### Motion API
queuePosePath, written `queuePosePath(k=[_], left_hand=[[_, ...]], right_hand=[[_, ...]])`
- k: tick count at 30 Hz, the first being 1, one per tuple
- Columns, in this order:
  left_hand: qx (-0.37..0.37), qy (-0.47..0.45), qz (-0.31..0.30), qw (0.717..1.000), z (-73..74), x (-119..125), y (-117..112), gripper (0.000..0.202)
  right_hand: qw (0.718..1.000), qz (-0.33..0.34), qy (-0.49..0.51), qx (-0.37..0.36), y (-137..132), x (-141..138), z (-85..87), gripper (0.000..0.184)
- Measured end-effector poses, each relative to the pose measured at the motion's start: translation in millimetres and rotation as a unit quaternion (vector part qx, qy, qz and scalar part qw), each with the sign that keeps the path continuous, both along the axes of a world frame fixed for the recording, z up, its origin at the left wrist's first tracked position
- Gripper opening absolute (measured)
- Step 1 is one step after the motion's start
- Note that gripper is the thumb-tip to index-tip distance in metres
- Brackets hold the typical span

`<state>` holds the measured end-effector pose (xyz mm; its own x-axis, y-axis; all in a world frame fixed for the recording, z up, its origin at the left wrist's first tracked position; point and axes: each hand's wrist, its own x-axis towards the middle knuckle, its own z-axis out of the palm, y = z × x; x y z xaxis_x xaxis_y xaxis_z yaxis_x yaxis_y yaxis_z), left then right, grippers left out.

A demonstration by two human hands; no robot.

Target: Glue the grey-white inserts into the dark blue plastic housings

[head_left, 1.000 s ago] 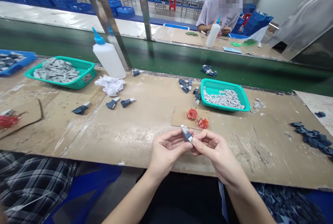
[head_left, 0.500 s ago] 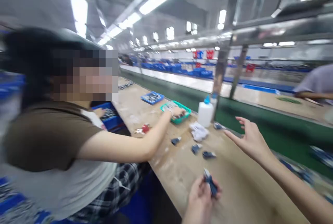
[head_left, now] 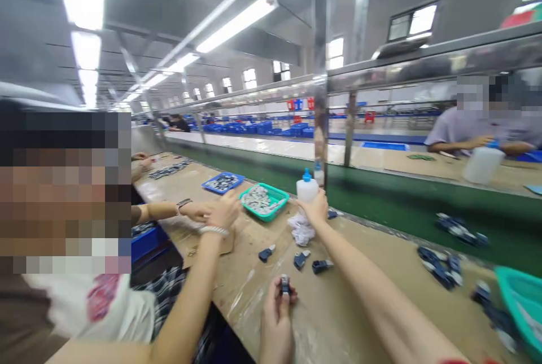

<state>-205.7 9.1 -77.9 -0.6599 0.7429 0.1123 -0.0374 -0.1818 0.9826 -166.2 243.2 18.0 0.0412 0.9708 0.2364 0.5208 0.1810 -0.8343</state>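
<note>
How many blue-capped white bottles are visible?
2: a near bottle at the wearer's right hand, and a far bottle across the green belt, by a co-worker. More may be hidden.

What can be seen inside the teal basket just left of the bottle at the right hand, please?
The teal basket holds heaped pale gray pieces; whatever lies beneath the heap is covered.
</note>
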Motion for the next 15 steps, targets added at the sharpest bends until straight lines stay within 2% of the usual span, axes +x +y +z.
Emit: queuePosePath(k=[5, 7, 9, 11, 12, 14, 15], left_hand=[[-0.010, -0.112, -0.021, 0.993, 9.6, -14.9, 10.8, 0.054], [-0.019, -0.147, -0.026, 0.989, 10.9, -15.8, 11.2, 0.054], [-0.016, -0.166, -0.018, 0.986, 11.5, -14.4, 10.0, 0.051], [-0.007, -0.170, -0.014, 0.985, 12.2, -12.1, 9.1, 0.046], [-0.001, -0.168, -0.013, 0.986, 12.9, -10.8, 9.1, 0.044], [0.008, -0.159, -0.014, 0.987, 15.4, -8.1, 9.9, 0.041], [0.011, -0.153, -0.016, 0.988, 16.9, -6.8, 10.5, 0.041]], right_hand=[[0.999, 0.024, 0.025, 0.027, 8.0, 13.4, 13.8, 0.070], [0.996, 0.045, 0.040, 0.063, 1.2, 26.5, 27.0, 0.070], [0.991, 0.067, 0.056, 0.102, -10.7, 50.8, 47.1, 0.073], [0.982, 0.095, 0.089, 0.137, -28.7, 90.9, 71.9, 0.076], [0.967, 0.131, 0.144, 0.163, -40.8, 117.1, 84.5, 0.075], [0.937, 0.179, 0.244, 0.173, -72.9, 179.0, 105.9, 0.073], [0.929, 0.178, 0.278, 0.165, -92.8, 212.9, 113.0, 0.067]])
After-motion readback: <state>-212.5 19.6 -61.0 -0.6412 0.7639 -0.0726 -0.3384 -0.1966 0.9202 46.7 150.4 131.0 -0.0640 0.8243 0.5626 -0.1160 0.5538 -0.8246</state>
